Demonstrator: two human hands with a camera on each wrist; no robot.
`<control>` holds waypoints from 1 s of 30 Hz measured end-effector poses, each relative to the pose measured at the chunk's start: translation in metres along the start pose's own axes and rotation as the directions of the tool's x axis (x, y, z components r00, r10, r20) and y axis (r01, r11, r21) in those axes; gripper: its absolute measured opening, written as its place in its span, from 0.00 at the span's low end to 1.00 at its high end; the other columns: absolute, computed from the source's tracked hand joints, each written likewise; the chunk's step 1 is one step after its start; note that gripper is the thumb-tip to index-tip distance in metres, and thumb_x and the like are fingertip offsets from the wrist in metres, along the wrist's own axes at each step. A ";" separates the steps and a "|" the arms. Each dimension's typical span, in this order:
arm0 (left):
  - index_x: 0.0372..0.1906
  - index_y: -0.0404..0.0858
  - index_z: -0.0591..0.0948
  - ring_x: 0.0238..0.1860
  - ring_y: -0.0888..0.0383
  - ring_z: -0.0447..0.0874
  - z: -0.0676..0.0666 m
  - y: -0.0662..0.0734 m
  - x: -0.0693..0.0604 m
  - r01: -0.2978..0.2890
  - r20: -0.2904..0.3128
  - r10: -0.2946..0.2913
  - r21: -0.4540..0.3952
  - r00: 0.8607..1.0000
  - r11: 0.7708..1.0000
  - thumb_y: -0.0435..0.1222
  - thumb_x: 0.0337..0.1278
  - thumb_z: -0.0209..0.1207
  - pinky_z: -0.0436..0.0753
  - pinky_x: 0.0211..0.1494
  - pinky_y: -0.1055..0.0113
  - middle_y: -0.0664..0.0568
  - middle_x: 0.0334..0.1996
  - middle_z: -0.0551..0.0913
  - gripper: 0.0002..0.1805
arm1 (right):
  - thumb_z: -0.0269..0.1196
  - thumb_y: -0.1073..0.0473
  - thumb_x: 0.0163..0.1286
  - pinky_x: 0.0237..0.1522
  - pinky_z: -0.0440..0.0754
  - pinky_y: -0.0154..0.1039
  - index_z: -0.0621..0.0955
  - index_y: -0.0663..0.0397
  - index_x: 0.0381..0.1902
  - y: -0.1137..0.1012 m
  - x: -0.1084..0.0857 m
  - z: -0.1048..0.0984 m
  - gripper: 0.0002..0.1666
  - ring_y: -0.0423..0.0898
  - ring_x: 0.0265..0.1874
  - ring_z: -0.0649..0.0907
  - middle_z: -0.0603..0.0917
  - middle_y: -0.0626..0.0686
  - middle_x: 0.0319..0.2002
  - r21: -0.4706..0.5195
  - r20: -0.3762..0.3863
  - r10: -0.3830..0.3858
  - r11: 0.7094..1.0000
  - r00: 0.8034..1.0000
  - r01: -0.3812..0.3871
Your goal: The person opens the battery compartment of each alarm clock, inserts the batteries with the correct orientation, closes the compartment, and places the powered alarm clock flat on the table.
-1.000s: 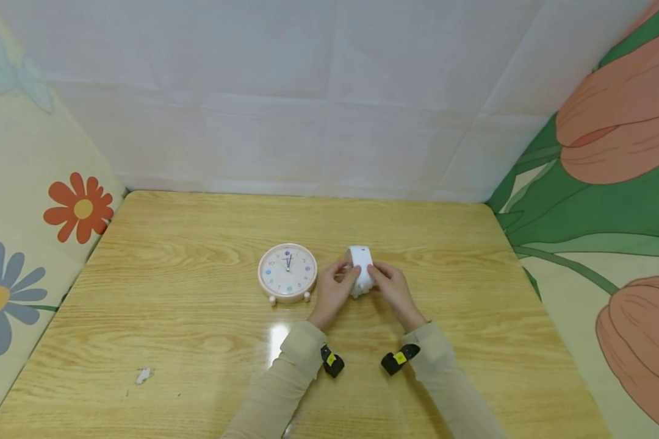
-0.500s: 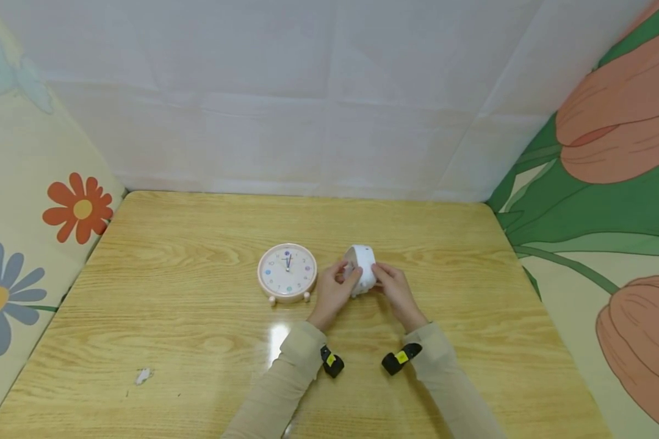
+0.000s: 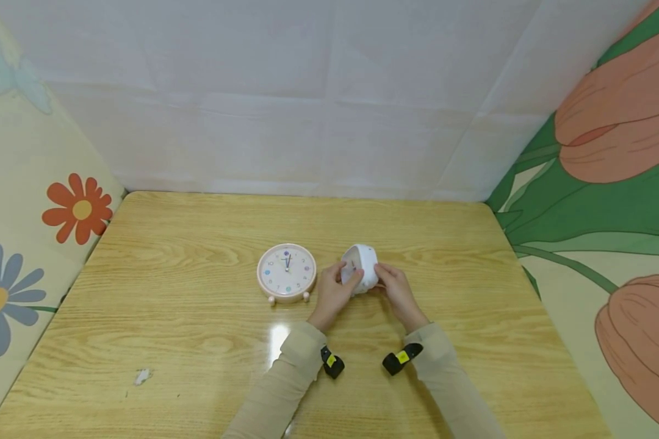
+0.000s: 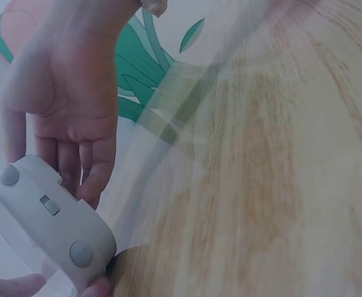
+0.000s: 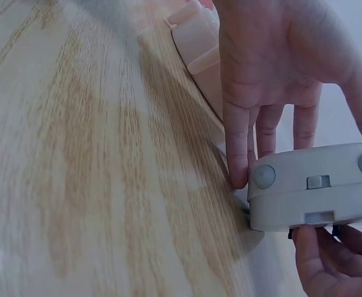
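A small white alarm clock (image 3: 368, 268) stands on edge between the two hands, its face turned to the left. My left hand (image 3: 332, 294) holds it from the face side, thumb near the front rim. At the back, my right hand (image 3: 398, 294) has its thumb and fingers on the casing; in the right wrist view, these fingers (image 5: 314, 253) are at small black knobs on the back. The underside of the white clock (image 5: 348, 166) shows grey round feet and a small switch. A larger pink alarm clock (image 3: 287, 272) lies face up just left of my left hand.
The wooden table (image 3: 198, 341) bears a small pale chipped patch (image 3: 143, 376) at the front left. A white cloth wall (image 3: 285, 122) rises at the back. Flower-printed panels (image 3: 593, 256) stand at both sides.
The white alarm clock has turned so that more of its face shows to the left. My right hand has shifted slightly right with its back. The pink clock stays put.
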State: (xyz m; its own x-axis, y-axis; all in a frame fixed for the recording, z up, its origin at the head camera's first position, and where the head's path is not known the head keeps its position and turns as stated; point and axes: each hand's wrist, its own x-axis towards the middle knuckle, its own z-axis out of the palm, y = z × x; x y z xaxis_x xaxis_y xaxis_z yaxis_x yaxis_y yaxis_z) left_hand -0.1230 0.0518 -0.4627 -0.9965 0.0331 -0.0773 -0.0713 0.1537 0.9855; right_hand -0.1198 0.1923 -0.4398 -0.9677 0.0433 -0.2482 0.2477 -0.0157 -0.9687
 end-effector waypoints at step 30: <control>0.53 0.29 0.70 0.48 0.50 0.74 0.004 -0.011 0.002 -0.058 -0.029 0.059 0.024 0.998 0.998 0.36 0.46 0.64 0.72 0.53 0.56 0.42 0.46 0.76 0.28 | 0.44 0.64 0.72 0.32 0.78 0.33 0.67 0.74 0.58 0.004 0.002 -0.002 0.21 0.37 0.27 0.78 0.79 0.55 0.37 0.017 -0.090 -0.023 1.000 0.996 0.024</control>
State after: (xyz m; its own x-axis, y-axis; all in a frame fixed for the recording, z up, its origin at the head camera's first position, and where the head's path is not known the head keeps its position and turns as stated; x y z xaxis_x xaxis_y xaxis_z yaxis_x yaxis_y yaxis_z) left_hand -0.1242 0.0542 -0.4741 -0.9998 0.0136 -0.0149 -0.0123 0.1751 0.9845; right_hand -0.1202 0.1938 -0.4444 -0.9650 0.1338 -0.2257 0.2235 -0.0313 -0.9742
